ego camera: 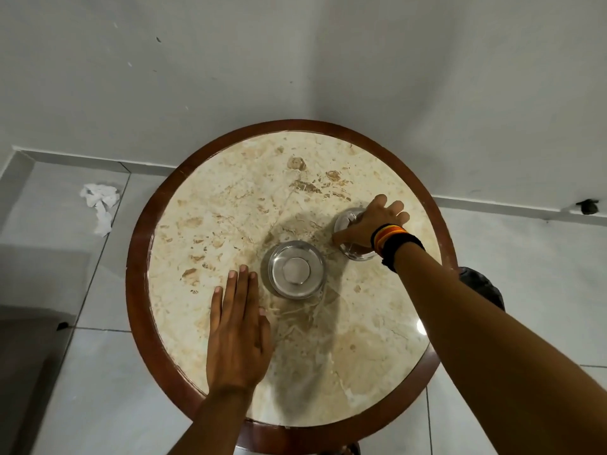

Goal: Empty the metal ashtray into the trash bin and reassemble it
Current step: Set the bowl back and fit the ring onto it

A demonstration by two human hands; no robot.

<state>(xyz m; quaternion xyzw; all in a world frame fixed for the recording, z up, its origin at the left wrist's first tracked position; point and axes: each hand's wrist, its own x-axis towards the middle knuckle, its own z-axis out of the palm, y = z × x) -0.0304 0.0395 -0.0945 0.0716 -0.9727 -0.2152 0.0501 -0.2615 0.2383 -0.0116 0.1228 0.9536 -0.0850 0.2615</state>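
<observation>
Head view: ashtray lid (353, 236) under right grip (371, 224)

arms: both bare, no sleeves
left hand (238, 333): no rings, no bands
right hand (371, 226): nothing on fingers
right wrist: stacked bands (392, 243), black, orange, yellow stripes, right of frame centre
</observation>
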